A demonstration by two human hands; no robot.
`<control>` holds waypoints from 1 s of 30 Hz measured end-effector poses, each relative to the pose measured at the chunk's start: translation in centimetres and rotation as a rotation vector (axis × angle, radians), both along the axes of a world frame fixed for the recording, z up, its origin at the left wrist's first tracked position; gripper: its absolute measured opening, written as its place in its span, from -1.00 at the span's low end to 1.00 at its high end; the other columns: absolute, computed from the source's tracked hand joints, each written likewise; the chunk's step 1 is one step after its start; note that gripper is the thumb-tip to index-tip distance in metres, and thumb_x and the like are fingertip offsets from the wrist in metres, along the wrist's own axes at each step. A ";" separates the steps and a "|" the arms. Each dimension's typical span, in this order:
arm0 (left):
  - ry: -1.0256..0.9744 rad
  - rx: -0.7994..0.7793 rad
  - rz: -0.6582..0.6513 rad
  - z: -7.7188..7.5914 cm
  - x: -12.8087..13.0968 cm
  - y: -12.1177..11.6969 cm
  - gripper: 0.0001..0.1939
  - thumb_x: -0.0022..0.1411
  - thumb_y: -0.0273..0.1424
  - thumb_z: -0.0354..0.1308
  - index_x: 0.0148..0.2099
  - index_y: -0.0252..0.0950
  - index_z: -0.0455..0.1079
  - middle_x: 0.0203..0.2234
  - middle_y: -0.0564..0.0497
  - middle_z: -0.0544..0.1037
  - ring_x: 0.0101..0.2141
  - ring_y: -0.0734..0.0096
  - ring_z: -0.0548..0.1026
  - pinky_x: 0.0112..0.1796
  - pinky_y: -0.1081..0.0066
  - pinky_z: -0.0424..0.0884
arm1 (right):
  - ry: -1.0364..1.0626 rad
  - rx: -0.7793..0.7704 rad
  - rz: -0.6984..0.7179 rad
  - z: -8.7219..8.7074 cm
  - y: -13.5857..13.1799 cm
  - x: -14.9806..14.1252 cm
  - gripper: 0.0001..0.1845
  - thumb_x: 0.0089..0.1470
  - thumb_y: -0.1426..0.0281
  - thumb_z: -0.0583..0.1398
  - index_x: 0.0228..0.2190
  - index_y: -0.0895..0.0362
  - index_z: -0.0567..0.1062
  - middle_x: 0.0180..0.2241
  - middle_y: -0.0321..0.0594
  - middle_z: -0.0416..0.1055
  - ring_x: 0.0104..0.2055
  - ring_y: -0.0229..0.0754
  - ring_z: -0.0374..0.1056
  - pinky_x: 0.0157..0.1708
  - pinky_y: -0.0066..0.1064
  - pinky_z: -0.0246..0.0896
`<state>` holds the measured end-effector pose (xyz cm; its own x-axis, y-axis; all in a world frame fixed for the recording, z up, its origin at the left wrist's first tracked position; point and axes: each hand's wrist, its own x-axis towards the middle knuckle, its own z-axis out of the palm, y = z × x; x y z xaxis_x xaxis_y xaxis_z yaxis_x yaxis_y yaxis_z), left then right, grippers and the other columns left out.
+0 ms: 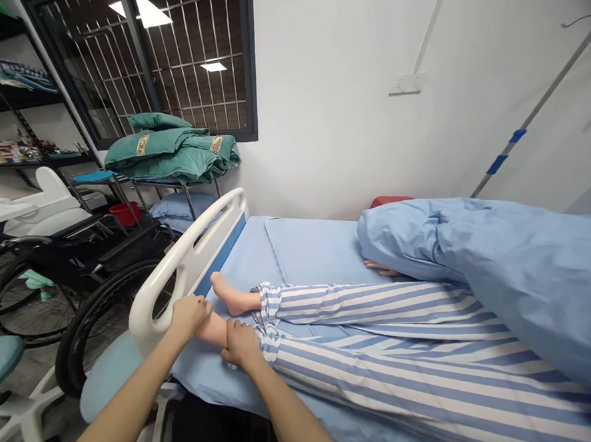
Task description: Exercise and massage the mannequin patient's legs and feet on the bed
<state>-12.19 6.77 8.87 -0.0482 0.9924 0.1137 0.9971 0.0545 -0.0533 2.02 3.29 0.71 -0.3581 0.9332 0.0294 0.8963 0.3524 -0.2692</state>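
Observation:
A figure in blue-and-white striped trousers (384, 362) lies on the bed; whether it is a person or a care manikin I cannot tell. My left hand (191, 315) is closed round the front of its nearer foot (215, 329), by the footboard. Just above that foot, my right hand (243, 343) grips the ankle by the trouser cuff (270, 346). The farther bare foot (233, 297) rests on the sheet with its toes up. A blue quilt (478, 256) covers the upper body, and fingers (381, 268) show under its edge.
The white footboard (191, 241) stands at the bed's left end. Beyond it are a wheelchair (103, 279), a stool (4, 362) and folded green bedding (171, 148). A blue sheet (311, 243) covers the mattress. A pole (543, 106) leans at right.

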 end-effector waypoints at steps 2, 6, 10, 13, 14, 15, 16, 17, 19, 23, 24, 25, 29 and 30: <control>0.104 -0.055 -0.097 0.6 0.3 0.6 -0.56 0.21 -0.31 -0.18 -0.25 -0.40 0.50 -0.32 -0.29 0.55 -0.25 0.10 0.50 -0.25 0.25 0.31 | 0.001 0.002 -0.002 -0.1 0.1 0.0 -0.44 -0.23 0.26 0.25 -0.15 0.20 0.29 -0.22 0.04 0.40 -0.22 0.09 0.38 -0.30 -0.18 0.29; 0.219 -0.132 -0.230 0.7 1.2 1.7 -0.59 0.21 -0.33 -0.15 -0.27 -0.40 0.52 -0.33 -0.29 0.56 -0.26 0.11 0.51 -0.22 0.25 0.31 | -0.001 0.005 0.008 -0.3 0.2 0.0 -0.42 -0.23 0.25 0.24 -0.13 0.21 0.29 -0.22 0.04 0.40 -0.23 0.10 0.38 -0.31 -0.16 0.30; 0.239 -0.167 -0.287 0.2 1.8 2.5 -0.60 0.19 -0.32 -0.11 -0.31 -0.41 0.53 -0.35 -0.31 0.56 -0.27 0.07 0.51 -0.23 0.22 0.31 | -0.005 0.000 0.003 -0.2 0.4 0.0 -0.43 -0.22 0.23 0.24 -0.14 0.22 0.30 -0.23 0.03 0.41 -0.24 0.09 0.39 -0.32 -0.18 0.31; 0.228 -0.128 -0.248 -0.1 1.7 2.5 -0.58 0.19 -0.33 -0.14 -0.27 -0.41 0.52 -0.35 -0.29 0.56 -0.30 0.08 0.51 -0.28 0.24 0.32 | -0.006 0.001 -0.004 -0.3 0.5 0.0 -0.44 -0.23 0.23 0.24 -0.16 0.21 0.30 -0.25 0.02 0.41 -0.26 0.08 0.39 -0.32 -0.19 0.31; 0.213 -0.089 -0.210 -0.2 1.6 2.4 -0.57 0.20 -0.33 -0.17 -0.26 -0.41 0.52 -0.35 -0.29 0.56 -0.30 0.08 0.51 -0.30 0.25 0.32 | -0.005 0.005 -0.007 -0.3 0.5 0.0 -0.44 -0.22 0.23 0.24 -0.16 0.21 0.30 -0.25 0.01 0.41 -0.26 0.07 0.39 -0.32 -0.19 0.31; 0.192 -0.044 -0.160 -0.3 1.5 2.2 -0.55 0.21 -0.32 -0.19 -0.25 -0.41 0.51 -0.35 -0.29 0.56 -0.31 0.08 0.51 -0.31 0.25 0.32 | -0.005 0.012 -0.011 -0.3 0.5 0.0 -0.45 -0.22 0.23 0.24 -0.16 0.20 0.30 -0.24 0.01 0.41 -0.26 0.07 0.39 -0.32 -0.20 0.30; 0.166 0.003 -0.103 -0.4 1.4 2.0 -0.54 0.21 -0.31 -0.20 -0.25 -0.40 0.51 -0.36 -0.28 0.56 -0.31 0.08 0.52 -0.32 0.26 0.31 | -0.005 0.018 -0.015 -0.4 0.5 0.0 -0.45 -0.22 0.23 0.24 -0.16 0.20 0.29 -0.24 0.00 0.41 -0.25 0.06 0.39 -0.31 -0.20 0.30; 0.137 0.046 -0.041 -0.5 1.4 1.8 -0.54 0.21 -0.30 -0.21 -0.26 -0.39 0.51 -0.37 -0.27 0.56 -0.32 0.08 0.52 -0.34 0.27 0.31 | -0.005 0.022 -0.017 -0.4 0.4 -0.1 -0.46 -0.22 0.24 0.24 -0.16 0.19 0.29 -0.24 0.00 0.40 -0.25 0.06 0.38 -0.31 -0.21 0.30; 0.076 0.113 0.072 -0.8 1.4 1.3 -0.55 0.21 -0.28 -0.20 -0.28 -0.35 0.50 -0.40 -0.22 0.56 -0.34 0.10 0.52 -0.36 0.28 0.30 | -0.006 0.021 -0.016 -0.4 0.4 -0.1 -0.46 -0.21 0.24 0.24 -0.16 0.19 0.28 -0.24 0.00 0.40 -0.25 0.05 0.38 -0.31 -0.21 0.29; -0.047 0.259 0.202 -2.2 1.3 0.2 -0.61 0.22 -0.29 -0.19 -0.33 -0.27 0.46 -0.41 -0.11 0.57 -0.38 0.21 0.51 -0.41 0.37 0.23 | -0.015 0.007 -0.007 -0.4 0.3 0.0 -0.45 -0.20 0.24 0.23 -0.15 0.19 0.27 -0.23 0.00 0.39 -0.23 0.06 0.38 -0.31 -0.20 0.28; -0.069 0.297 0.210 -2.6 1.2 -0.1 -0.62 0.24 -0.29 -0.20 -0.33 -0.27 0.44 -0.40 -0.09 0.57 -0.38 0.24 0.51 -0.42 0.39 0.22 | -0.019 0.007 -0.009 -0.5 0.2 -0.1 -0.45 -0.19 0.24 0.23 -0.15 0.19 0.26 -0.23 0.00 0.39 -0.23 0.06 0.38 -0.31 -0.19 0.28; -0.083 0.332 0.203 -3.0 1.0 -0.4 -0.62 0.25 -0.28 -0.21 -0.32 -0.27 0.42 -0.38 -0.07 0.57 -0.38 0.27 0.51 -0.42 0.40 0.20 | -0.023 0.010 -0.010 -0.5 0.2 -0.1 -0.45 -0.19 0.23 0.23 -0.14 0.19 0.26 -0.23 0.00 0.39 -0.23 0.06 0.38 -0.30 -0.19 0.28; -0.028 0.322 0.061 -3.1 0.0 -1.2 -0.61 0.29 -0.28 -0.26 -0.25 -0.29 0.38 -0.37 -0.11 0.56 -0.39 0.27 0.51 -0.44 0.41 0.18 | -0.024 0.019 -0.006 -0.4 0.1 -0.1 -0.45 -0.20 0.23 0.23 -0.15 0.19 0.26 -0.23 0.00 0.39 -0.22 0.06 0.37 -0.30 -0.20 0.28; 0.002 0.281 0.018 -2.8 -0.2 -1.3 -0.60 0.28 -0.29 -0.27 -0.23 -0.31 0.38 -0.38 -0.13 0.56 -0.39 0.24 0.51 -0.45 0.40 0.18 | -0.024 0.016 -0.007 -0.3 0.0 -0.1 -0.45 -0.21 0.24 0.23 -0.15 0.18 0.26 -0.23 0.00 0.39 -0.22 0.06 0.37 -0.30 -0.21 0.28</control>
<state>-12.38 5.49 6.03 -0.0647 0.9211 0.3839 0.9958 0.0847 -0.0354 1.92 3.33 0.39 -0.3525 0.9351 0.0359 0.9048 0.3503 -0.2420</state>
